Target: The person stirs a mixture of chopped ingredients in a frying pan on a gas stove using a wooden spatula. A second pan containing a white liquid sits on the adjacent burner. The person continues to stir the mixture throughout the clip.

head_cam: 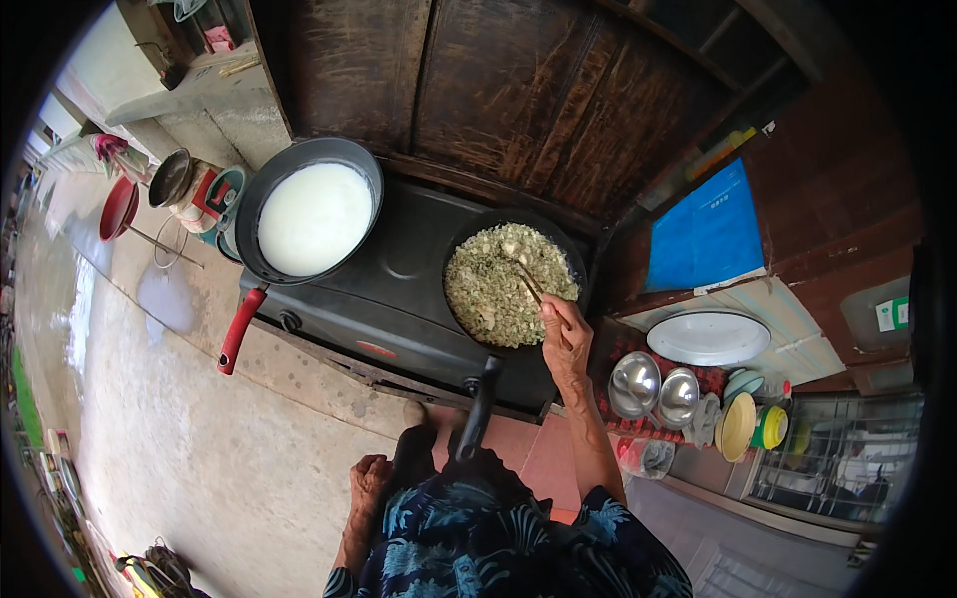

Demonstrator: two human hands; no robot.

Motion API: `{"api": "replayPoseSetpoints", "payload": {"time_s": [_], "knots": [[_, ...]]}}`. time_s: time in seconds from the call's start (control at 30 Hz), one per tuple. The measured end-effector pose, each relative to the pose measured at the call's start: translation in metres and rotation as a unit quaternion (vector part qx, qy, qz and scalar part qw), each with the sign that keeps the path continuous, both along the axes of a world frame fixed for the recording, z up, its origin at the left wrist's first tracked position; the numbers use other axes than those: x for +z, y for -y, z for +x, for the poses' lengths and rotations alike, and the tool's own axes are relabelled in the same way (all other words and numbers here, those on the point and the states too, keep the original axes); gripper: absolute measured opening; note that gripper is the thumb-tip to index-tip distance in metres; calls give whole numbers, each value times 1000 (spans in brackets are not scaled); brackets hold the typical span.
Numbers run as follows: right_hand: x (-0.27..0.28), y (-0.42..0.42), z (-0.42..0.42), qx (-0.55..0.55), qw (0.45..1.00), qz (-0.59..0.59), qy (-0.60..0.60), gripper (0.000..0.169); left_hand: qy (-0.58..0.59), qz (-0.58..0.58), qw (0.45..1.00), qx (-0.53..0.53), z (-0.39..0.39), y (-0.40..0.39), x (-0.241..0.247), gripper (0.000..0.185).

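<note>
My right hand (567, 336) is closed around a pair of chopsticks (532, 285), whose far ends reach into chopped, pale green and white food (490, 288). That food fills a black frying pan (582, 261) on the right side of a black two-burner gas stove (396, 295); the pan's black handle points towards me. My left hand (370, 478) hangs low beside my body, its fingers curled, with nothing visible in it. On the stove's left side stands a deep pan (366, 164) with a red handle (241, 333), holding white liquid (318, 217).
Dark wooden panels (486, 90) rise behind the stove. To the right are a white oval enamel tray (708, 338), two metal bowls (634, 385) (679, 398) and a yellow bowl (735, 427). A red long-handled ladle (118, 209) and containers stand at the left.
</note>
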State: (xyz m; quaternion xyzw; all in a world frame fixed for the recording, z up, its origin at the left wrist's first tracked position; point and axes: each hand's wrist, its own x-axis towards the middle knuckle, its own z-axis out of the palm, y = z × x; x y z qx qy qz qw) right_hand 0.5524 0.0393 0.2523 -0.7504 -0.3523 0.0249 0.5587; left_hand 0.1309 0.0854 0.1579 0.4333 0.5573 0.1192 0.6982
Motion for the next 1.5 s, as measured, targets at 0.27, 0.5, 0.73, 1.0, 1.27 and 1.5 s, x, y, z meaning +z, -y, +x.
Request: {"api": "replayPoseSetpoints", "payload": {"time_s": [0.27, 0.5, 0.73, 1.0, 1.27, 1.5], "knots": [[-7, -18, 34, -11, 996, -18, 90, 18, 0, 6, 1000, -25, 3, -6, -1, 38], [24, -8, -32, 71, 997, 14, -9, 14, -30, 1, 999, -20, -2, -10, -9, 36], [6, -5, -52, 82, 995, -40, 39, 15, -12, 34, 998, -52, 4, -15, -8, 39], [33, 39, -9, -68, 993, -49, 79, 16, -39, 50, 994, -89, -7, -18, -28, 39], [9, 16, -50, 20, 996, 27, -88, 20, -40, 62, 992, -104, 2, -24, -25, 36], [4, 8, -76, 80, 995, 0, -55, 21, -20, 26, 995, -96, 3, -27, -13, 39]]}}
